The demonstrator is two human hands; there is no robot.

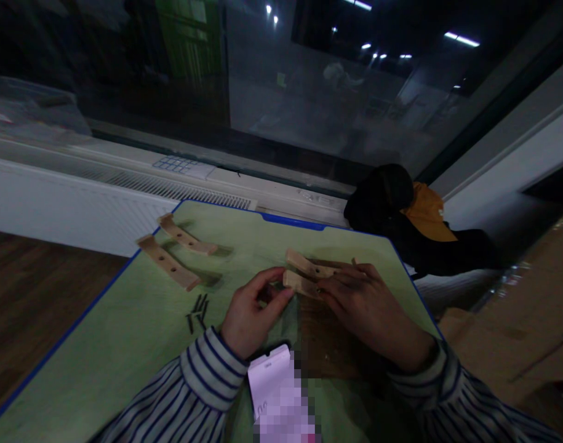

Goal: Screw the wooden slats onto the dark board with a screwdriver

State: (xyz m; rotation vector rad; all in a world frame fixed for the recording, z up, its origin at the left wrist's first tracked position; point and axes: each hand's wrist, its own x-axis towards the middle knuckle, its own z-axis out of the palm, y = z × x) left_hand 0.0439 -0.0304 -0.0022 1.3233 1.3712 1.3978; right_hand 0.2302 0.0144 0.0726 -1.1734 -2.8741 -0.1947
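Note:
My left hand [256, 314] pinches the left end of a short curved wooden piece [301, 285] between thumb and fingers. Closed fingertips of my right hand [371, 311] press at a hole in that piece; whatever they grip there is hidden. Just behind it lies a second curved wooden piece [304, 263], its right part covered by my right hand. A dark brown wooden board [330, 344] is beneath the right hand. Several dark screws [199, 311] lie loose to the left of my left hand.
Two more curved wooden pieces with holes, one nearer [168, 263] and one farther [189, 240], rest at the green table's [244, 234] left edge. A partly pixelated pale purple object [274, 381] lies in front. Beyond are a radiator [101, 203], a window, and an orange cap [429, 212].

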